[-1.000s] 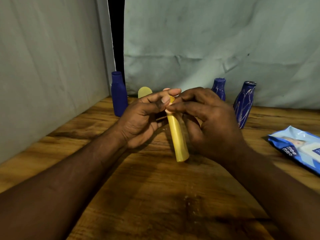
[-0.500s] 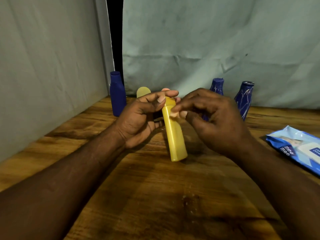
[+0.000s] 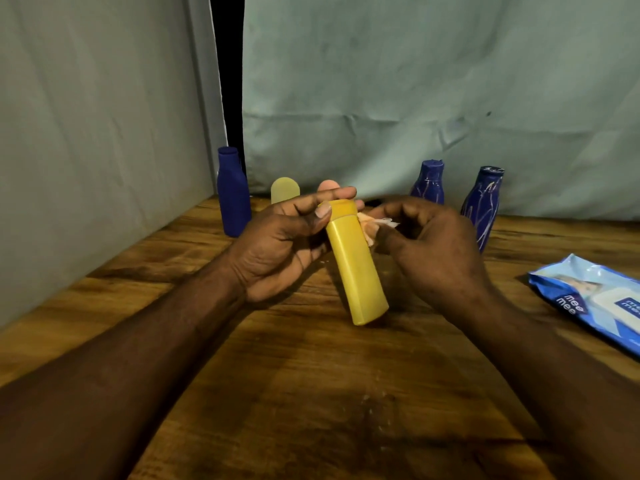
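Your left hand (image 3: 277,244) grips the yellow bottle (image 3: 356,268) near its cap, right hand (image 3: 433,244) pinching a scrap (image 3: 377,225): the bottle looks light, stiff, slick.

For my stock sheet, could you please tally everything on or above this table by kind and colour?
Blue bottles: 3
Yellow bottles: 2
Blue wipes pack: 1
Torn pale scrap: 1
Total: 7
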